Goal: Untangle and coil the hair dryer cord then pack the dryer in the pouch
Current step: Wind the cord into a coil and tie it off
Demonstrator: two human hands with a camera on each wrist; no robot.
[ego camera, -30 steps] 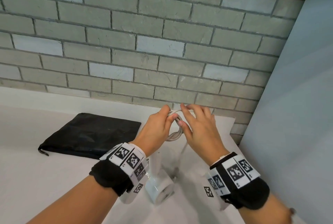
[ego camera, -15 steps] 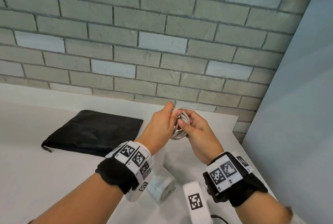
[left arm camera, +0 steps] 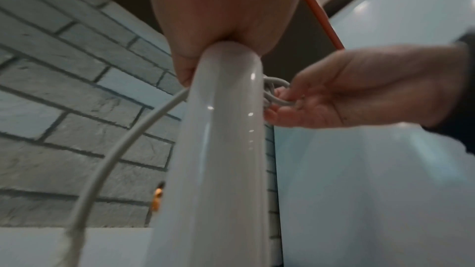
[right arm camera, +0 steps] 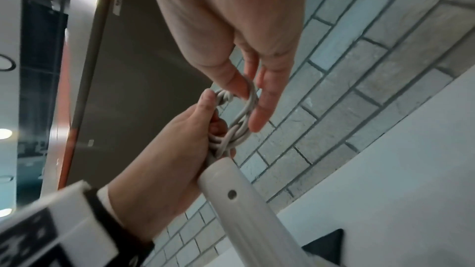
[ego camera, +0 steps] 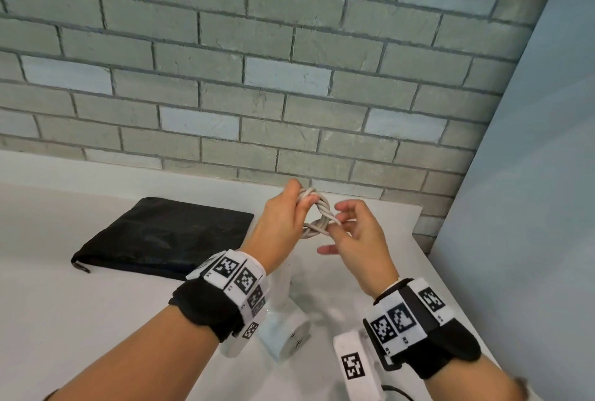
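A white hair dryer [ego camera: 283,320] hangs upright over the counter, its handle [left arm camera: 223,149] running up into my left hand [ego camera: 302,204]. That hand grips the grey cord coil [ego camera: 317,213] at the handle's end. The coil is bunched into a small twisted loop [right arm camera: 236,125]. My right hand [ego camera: 338,220] pinches the loop's right side between thumb and fingers [right arm camera: 257,113], the other fingers spread loosely. One strand of cord [left arm camera: 115,149] curves down from the handle. The black pouch [ego camera: 167,236] lies flat on the counter to the left.
The white counter [ego camera: 64,304] meets a grey brick wall [ego camera: 257,94] just behind the hands. A pale blue panel [ego camera: 531,175] closes off the right side. The pouch's corner [right arm camera: 329,245] shows below the dryer handle in the right wrist view.
My right hand went from wrapping the cord to gripping the coil, and now its fingers have loosened and spread. The coil looks twisted into a tighter loop. The left hand keeps its hold.
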